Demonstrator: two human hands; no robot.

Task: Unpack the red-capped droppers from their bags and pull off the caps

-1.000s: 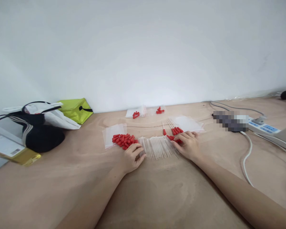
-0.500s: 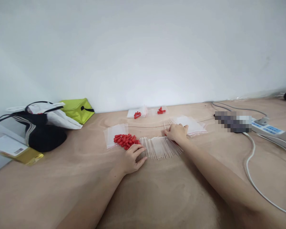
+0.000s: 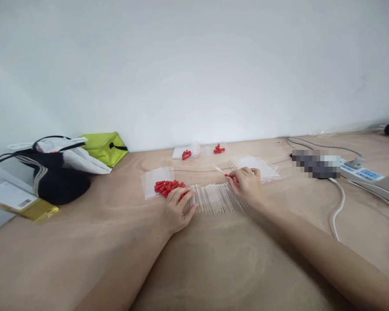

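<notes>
My left hand [image 3: 180, 209] rests with fingers and thumb apart at the right side of a heap of small red rubber-like caps [image 3: 164, 188], its fingertips over the nearest ones. Beside it, a row of thin clear plastic tubes [image 3: 212, 201] lies side by side on the table. My right hand [image 3: 248, 183] is closed at the row's far right end, pinching a thin pale tube [image 3: 219, 169] with a red piece at its near end. A few more thin tubes [image 3: 234, 165] stick out beyond the right fingers.
Clear zip bags lie at the left [image 3: 151, 177] and the right [image 3: 264, 168]. Farther back are two small groups of red caps [image 3: 186, 154] on bags. A black-and-white bag [image 3: 63, 181] and a green bag [image 3: 103, 149] stand left; a power strip [image 3: 363, 172] and white cable [image 3: 339, 211] lie right.
My right hand has shifted slightly right and nearer, and the red-ended tube in its fingers now shows more. My left hand has slid a little left over the red caps.
</notes>
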